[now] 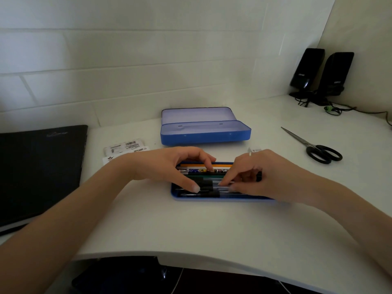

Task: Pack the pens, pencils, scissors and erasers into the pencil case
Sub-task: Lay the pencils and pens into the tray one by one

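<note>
A flat blue tray lies in the middle of the white desk, filled with several pens and pencils laid side by side. My left hand rests over the tray's left part, fingertips pressing on the pens. My right hand covers the tray's right part, fingertips touching the pens too. Neither hand lifts anything. Behind the tray stands the open blue pencil case, lid up, its inside bare. Black-handled scissors lie apart at the right. A small white eraser peeks out behind my right hand.
A black closed laptop fills the desk's left side. White labelled packets lie between the laptop and my left hand. Two black speakers with cables stand in the back right corner. The tiled wall runs close behind the case.
</note>
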